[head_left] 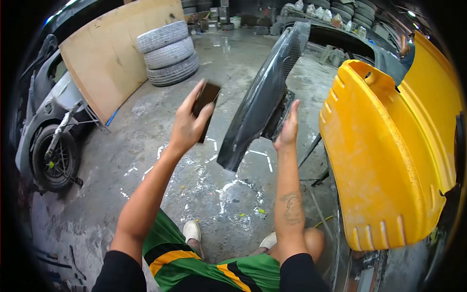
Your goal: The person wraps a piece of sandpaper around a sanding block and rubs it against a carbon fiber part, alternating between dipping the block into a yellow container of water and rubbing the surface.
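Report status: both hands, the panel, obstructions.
Left hand holding dark flat block. Right hand holding patterned dark panel, tilted, off the floor. Block and panel apart. Yellow part close on right side.

Three stacked tires point(170, 54), one dark slab point(206, 104) at 11 o'clock. One board point(112, 61) at 10, one wheel point(54, 158) at 9. One long part point(260, 97) at 1. Two yellow panels point(372, 165) at 3. Two shoes point(192, 230) around 6.
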{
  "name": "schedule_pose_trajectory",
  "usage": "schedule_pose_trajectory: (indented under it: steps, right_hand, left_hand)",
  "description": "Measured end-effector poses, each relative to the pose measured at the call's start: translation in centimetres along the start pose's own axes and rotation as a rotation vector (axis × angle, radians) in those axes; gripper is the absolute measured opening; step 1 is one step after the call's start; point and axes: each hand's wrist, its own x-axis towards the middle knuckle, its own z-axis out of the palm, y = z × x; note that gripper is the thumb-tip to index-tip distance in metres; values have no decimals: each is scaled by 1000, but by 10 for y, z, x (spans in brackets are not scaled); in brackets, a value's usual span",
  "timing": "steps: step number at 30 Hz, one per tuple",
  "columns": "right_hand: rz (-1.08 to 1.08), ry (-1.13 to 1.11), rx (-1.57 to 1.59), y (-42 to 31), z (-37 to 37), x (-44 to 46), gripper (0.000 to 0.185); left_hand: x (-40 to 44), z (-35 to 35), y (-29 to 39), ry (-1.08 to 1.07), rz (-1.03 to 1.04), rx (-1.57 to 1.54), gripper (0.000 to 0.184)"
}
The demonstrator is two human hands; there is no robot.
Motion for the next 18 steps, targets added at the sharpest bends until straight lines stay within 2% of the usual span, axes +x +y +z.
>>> schedule_pose_trajectory:
  steps: [1,3,5,6,7,9,12,14,15,17,18]
  right_hand:
    - [-27,2,-106,-2,-3,0,82]
    - [-10,-28,-111,-6,-1,-2,89]
    - [8,-9,-304,-13,10,-9,100]
    - [-67,99,-323,-16,16,-13,86]
    - [-74,113,-351,-17,16,-15,86]
    - [-112,227,-416,-19,20,-21,117]
    - [-83,246,-592,-14,31,-27,118]
    - [-66,309,-704,-14,50,-43,123]
    - [-79,440,-902,-8,41,-44,132]
    - [-196,374,-1158,4,22,-56,142]
    - [-201,378,-1170,2,21,-69,142]
  left_hand:
    - [-28,-8,-4,-27,-171,-22,67]
    - [-66,-2,-32,-8,-304,-190,63]
    - [-85,4,-50,-42,-440,-252,64]
    - [-87,9,-57,-52,-437,-281,64]
    - [-89,15,-63,-23,-485,-409,64]
    - [-97,23,-60,11,-549,-566,64]
    - [-93,20,-49,-31,-734,-876,65]
    - [-93,23,-48,-66,-745,-929,65]
    - [-92,25,-45,-95,-747,-972,66]
    - [-90,26,-40,-88,-727,-980,64]
    - [-91,26,-39,-70,-712,-964,63]
